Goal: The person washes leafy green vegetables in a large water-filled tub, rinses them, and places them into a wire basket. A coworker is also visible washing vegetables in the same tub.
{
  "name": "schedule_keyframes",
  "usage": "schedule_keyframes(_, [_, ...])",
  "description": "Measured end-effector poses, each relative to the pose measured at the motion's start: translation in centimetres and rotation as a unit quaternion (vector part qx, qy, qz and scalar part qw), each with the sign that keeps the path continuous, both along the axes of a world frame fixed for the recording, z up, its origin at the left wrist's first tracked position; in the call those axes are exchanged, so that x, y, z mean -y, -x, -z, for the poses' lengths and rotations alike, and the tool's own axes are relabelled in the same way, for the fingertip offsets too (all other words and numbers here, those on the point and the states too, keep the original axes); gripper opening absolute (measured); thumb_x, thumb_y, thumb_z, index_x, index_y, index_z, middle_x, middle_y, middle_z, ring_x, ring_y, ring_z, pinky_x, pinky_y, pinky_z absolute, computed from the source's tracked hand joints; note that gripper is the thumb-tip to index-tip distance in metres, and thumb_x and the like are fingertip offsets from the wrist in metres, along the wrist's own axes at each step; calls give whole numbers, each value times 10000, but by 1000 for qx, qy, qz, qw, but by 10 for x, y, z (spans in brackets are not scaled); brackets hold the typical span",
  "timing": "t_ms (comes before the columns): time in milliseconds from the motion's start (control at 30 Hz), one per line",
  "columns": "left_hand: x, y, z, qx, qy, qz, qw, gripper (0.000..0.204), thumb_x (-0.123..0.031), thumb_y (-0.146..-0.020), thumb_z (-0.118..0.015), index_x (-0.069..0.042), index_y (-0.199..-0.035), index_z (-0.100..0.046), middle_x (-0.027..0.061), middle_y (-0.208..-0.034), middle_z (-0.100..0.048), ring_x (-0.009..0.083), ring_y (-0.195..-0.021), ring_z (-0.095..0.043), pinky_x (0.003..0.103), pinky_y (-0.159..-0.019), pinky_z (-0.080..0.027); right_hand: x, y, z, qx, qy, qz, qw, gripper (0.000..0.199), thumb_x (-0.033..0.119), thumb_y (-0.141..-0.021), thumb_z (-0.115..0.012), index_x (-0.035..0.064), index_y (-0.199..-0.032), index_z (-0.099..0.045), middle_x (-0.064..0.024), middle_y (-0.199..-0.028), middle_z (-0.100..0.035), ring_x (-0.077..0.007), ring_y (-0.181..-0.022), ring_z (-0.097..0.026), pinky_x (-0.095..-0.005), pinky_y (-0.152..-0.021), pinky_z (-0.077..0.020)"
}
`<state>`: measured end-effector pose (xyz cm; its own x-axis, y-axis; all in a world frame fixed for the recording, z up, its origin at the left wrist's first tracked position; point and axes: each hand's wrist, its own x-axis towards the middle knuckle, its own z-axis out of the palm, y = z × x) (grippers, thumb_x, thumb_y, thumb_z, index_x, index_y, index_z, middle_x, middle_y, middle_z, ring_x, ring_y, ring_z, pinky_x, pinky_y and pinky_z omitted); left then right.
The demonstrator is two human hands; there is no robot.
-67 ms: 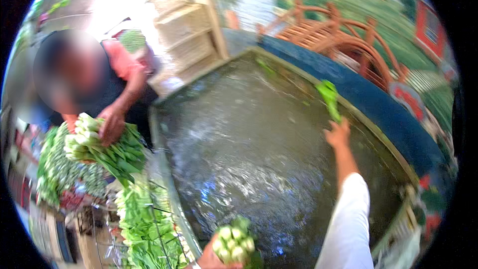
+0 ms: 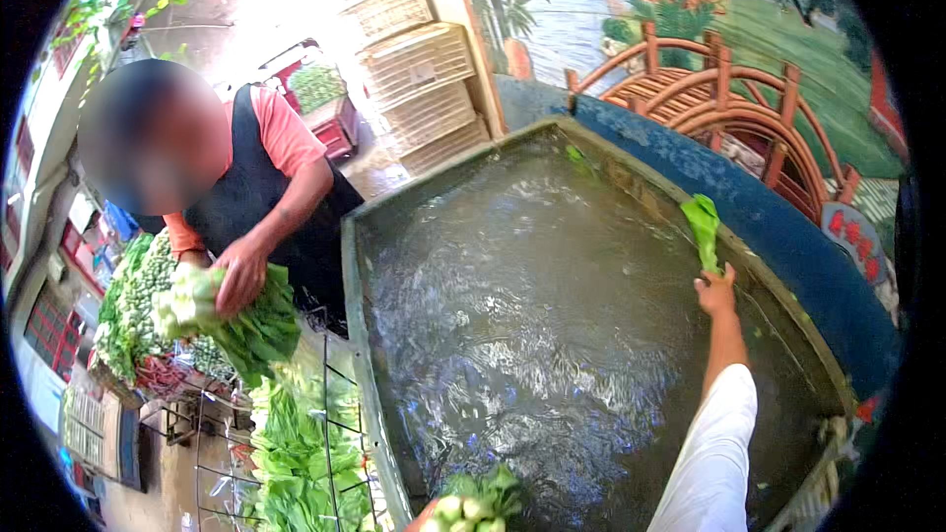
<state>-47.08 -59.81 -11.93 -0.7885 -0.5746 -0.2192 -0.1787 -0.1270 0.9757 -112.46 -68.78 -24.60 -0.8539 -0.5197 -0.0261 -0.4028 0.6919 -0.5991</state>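
My right hand [image 2: 716, 291] reaches out over the far right part of a water-filled tank [image 2: 357, 335]. Its fingers close on the lower end of a bright green leaf [image 2: 702, 227], whose blade points away from me toward the tank's far rim. At the bottom edge of the picture, my left hand [image 2: 426, 515] is mostly cut off. It grips a bunch of leafy greens [image 2: 471, 510] with pale, thick stem ends facing up and dark leaves behind, above the tank's near side. The water is murky and rippled.
Left of the tank, a person [image 2: 281, 153] in a dark apron holds another bunch of greens [image 2: 251, 325]. A wire rack [image 2: 328, 404] with leafy greens [image 2: 296, 453] stands nearer me. Beans and peppers [image 2: 163, 374] lie beyond. A painted wall [image 2: 552, 89] rises behind the tank.
The view has swung, so the scene sits farther right and my left hand's bunch lower. My right hand keeps its hold on the leaf. The other person's bunch has tilted.
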Motion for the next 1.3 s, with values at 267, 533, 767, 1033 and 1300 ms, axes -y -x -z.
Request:
schedule_keyframes(267, [-22,-13,6,-39,-296,-48,953,939,-304,-594,-961,-77,-1350,-453,64,-1257,-584,192,-1179,-546,378,-1038,-425,-21,26,16,-40,197,-88,976,377,323,-1036,-495,1,-1144,-658,-92,-1021,-671,-230,-946,-637,-362,-833,-492])
schedule_keyframes(533, [-30,-18,7,-87,133,-115,981,1067,-333,-581,-982,-16,-1400,-376,135,-1341,-555,245,-1245,-547,391,-1090,-416,-363,-193,-196,205,288,-6,935,528,408,-986,-559,-26,-1287,-594,-133,-1296,-614,-268,-1208,-586,-350,-1068,-426])
schedule_keyframes(767, [-60,-49,-45,-253,75,-115,958,1107,-186,-601,-960,-42,-1466,-283,103,-1368,-495,211,-1271,-497,384,-1114,-379,-599,-310,-257,-134,-160,-23,978,387,253,-936,-640,-103,-1088,-649,-199,-1103,-675,-280,-1039,-624,-397,-928,-503])
schedule_keyframes(1033, [-74,-142,-126,-315,100,-235,914,1079,-270,-627,-950,-18,-1450,-299,82,-1342,-502,177,-1251,-486,347,-1085,-384,-280,-592,-332,64,233,-363,900,1246,798,-702,-669,-18,-1544,-246,-207,-1582,-301,-328,-1472,-277,-471,-1210,-182])
schedule_keyframes(1300, [3,-351,-72,-116,25,-358,926,958,-280,-729,-898,43,-1405,-301,163,-1280,-564,229,-1177,-576,382,-1023,-474,-145,-835,-182,288,198,-567,746,1151,322,-816,-804,-37,-1564,-6,-249,-1588,-202,-330,-1475,-233,-436,-1200,-212])
